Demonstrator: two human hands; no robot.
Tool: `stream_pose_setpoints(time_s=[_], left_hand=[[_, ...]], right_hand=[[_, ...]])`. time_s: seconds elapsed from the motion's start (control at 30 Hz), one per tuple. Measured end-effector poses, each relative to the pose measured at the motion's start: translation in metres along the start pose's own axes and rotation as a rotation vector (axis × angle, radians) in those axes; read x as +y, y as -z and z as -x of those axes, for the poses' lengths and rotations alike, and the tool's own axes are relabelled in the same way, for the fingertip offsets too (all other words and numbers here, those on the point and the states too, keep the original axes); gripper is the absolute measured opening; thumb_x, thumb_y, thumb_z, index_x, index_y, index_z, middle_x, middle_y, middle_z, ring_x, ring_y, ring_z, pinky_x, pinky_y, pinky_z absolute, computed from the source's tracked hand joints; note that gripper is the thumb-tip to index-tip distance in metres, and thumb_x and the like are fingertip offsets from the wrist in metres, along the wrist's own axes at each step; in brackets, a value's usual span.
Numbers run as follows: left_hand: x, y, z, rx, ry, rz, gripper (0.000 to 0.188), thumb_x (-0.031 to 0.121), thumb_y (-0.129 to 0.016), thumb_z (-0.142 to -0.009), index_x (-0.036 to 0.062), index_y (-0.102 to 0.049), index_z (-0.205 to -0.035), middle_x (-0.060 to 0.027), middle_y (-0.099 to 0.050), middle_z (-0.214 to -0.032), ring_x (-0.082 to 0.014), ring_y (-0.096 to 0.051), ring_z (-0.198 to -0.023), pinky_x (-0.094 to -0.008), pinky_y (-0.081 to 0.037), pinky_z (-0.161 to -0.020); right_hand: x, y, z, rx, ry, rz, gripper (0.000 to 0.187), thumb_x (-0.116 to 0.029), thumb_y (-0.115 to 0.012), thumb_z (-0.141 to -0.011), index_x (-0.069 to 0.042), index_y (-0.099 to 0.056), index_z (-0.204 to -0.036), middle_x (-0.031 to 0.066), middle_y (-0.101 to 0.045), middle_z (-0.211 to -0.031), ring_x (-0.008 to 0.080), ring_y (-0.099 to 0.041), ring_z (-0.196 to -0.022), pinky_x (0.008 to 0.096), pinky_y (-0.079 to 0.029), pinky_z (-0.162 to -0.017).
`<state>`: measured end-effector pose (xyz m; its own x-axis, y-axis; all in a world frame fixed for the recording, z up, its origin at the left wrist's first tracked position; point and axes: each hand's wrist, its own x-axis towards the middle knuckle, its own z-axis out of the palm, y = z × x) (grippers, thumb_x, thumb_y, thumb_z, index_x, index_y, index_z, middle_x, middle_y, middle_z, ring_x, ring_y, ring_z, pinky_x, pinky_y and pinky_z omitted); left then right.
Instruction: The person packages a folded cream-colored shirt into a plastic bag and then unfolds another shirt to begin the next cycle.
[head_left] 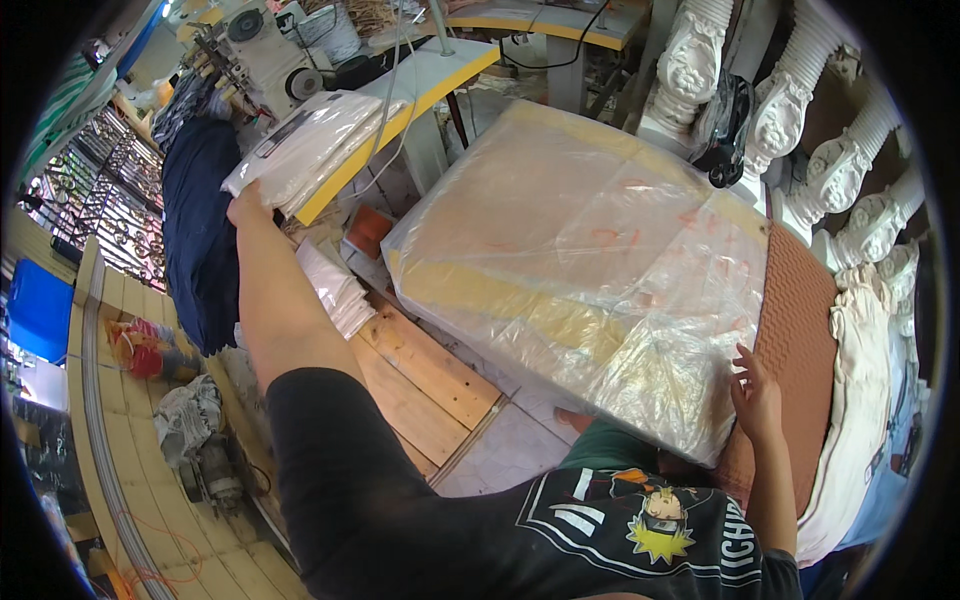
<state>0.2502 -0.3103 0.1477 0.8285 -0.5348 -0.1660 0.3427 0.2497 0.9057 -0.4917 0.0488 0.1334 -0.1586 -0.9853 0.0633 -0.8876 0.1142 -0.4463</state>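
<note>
My left arm stretches out to a stack of white folded garments in transparent plastic bags (315, 140), lying on a grey table with a yellow edge (400, 118). At the stack's near corner, my left hand (247, 203) is closed on the bagged garments, its fingers partly hidden. My right hand (757, 397) is open, fingers apart and slightly bent, by the right edge of a large plastic-covered surface (560, 220). No object shows in that hand. Brown textured cloth (790, 350) lies beside it.
A sewing machine (262, 60) stands behind the stack. Dark blue cloth (200, 230) hangs at the left. More white packages (335, 285) lie low near wooden boards (430, 375). White ornate balusters (780, 120) line the right, with light folded clothes (850, 400) nearby.
</note>
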Motion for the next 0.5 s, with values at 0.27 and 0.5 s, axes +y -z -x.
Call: stream_pose_setpoints(time_s=[0.27,0.5], left_hand=[[0.005,-0.026,0.039,-0.107,-0.21,-0.315,0.052,0.002,-0.075,-0.072,-0.0049,-0.053,-0.118,-0.0136,-0.063,-0.11,-0.027,-0.064,-0.091,-0.0379,-0.052,-0.074],[0.009,-0.011,0.002,-0.173,-0.194,-0.375,0.051,0.003,-0.073,-0.076,-0.0025,-0.052,-0.122,-0.0136,-0.062,-0.111,-0.024,-0.062,-0.096,-0.0346,-0.049,-0.08]], right_hand=[[0.002,0.001,-0.001,0.0,-0.01,0.052,0.048,-0.005,-0.06,-0.082,-0.008,-0.051,-0.128,0.0119,-0.066,-0.101,0.0234,-0.065,-0.076,0.0331,-0.051,-0.063],[0.006,-0.003,-0.002,0.012,0.01,0.028,0.049,-0.001,-0.059,-0.081,-0.006,-0.051,-0.128,0.0114,-0.065,-0.102,0.0207,-0.064,-0.077,0.0305,-0.051,-0.064]])
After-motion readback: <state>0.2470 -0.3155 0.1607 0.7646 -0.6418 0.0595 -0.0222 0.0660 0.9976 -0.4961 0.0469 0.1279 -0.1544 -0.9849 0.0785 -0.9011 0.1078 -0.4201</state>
